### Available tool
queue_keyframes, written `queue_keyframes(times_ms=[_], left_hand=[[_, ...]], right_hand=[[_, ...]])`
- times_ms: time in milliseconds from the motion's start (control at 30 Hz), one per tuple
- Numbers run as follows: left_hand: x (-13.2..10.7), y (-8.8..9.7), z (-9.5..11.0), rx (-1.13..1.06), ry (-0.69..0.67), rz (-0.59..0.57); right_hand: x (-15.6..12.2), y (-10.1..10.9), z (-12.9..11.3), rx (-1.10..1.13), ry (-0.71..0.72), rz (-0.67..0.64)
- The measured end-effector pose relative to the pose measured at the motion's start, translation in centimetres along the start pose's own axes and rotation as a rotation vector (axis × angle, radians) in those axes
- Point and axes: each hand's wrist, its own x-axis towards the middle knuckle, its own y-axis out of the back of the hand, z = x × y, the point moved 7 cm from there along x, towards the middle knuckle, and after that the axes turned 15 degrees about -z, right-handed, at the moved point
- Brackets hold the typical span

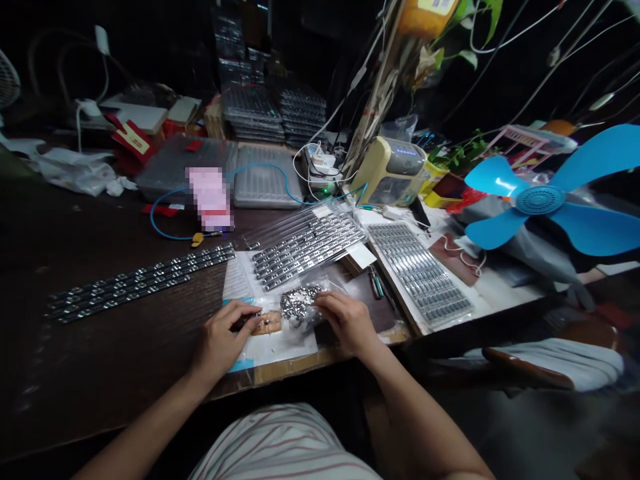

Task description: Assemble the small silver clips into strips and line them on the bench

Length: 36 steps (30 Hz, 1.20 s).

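My left hand (223,337) pinches a small dark item (247,321) just beside a small tan pad (265,323) on a white sheet (290,353). My right hand (347,321) grips the edge of a clear plastic bag (320,293) holding a heap of small shiny metal parts (297,303). Rows of similar metal parts form long strips (140,283) lying on the dark wooden desk (100,347) left of my hands. Further strips sit in a clear plastic sleeve (307,243) beyond the bag.
A board of packed metal parts (420,273) lies to the right, with tweezers (377,283) near it. Stacked grey trays (253,113) and a blue cable (170,207) lie behind. A blue fan (540,199) stands at the right, past the desk edge (300,363).
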Motion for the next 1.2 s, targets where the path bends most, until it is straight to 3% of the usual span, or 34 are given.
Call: queue_keyframes(times_ms=[133,233,400,467,533,600,633,833,1033,1200], left_hand=[[-0.1,0.0,0.0,0.002,-0.009,0.008],[-0.1,0.0,-0.1,-0.001,-0.014,0.011],[0.0,-0.5,-0.4,-0.003,-0.008,-0.019],[0.0,-0.6,-0.4,-0.005,-0.008,-0.032],[0.0,-0.7,-0.4,-0.007,-0.009,-0.035],[0.1,-0.5,-0.3,-0.010,-0.004,-0.032],[0.1,-0.3,-0.3,-0.012,0.003,-0.028],[1.1,0.0,0.7,0.008,0.008,-0.054],[1.4,-2.6,3.0,0.112,-0.119,-0.146],[1.0,-3.4,3.0,0.155,-0.140,-0.149]], right_hand=[[2.3,2.0,-0.9,-0.084,0.013,0.051],[2.4,2.6,-1.0,-0.131,0.002,0.047],[-0.1,0.5,-0.9,-0.074,0.078,-0.321],[-0.7,0.1,-0.8,-0.024,0.055,-0.369],[-0.3,0.1,-0.4,-0.048,-0.045,-0.260],[0.5,0.1,-0.1,-0.141,-0.164,-0.066],[1.1,-0.5,-0.3,-0.176,-0.161,-0.024],[3.0,-5.1,0.2,-0.188,-0.132,0.025],[2.0,-5.1,1.0,-0.065,-0.114,0.182],[1.8,-4.9,1.4,-0.008,-0.151,0.220]])
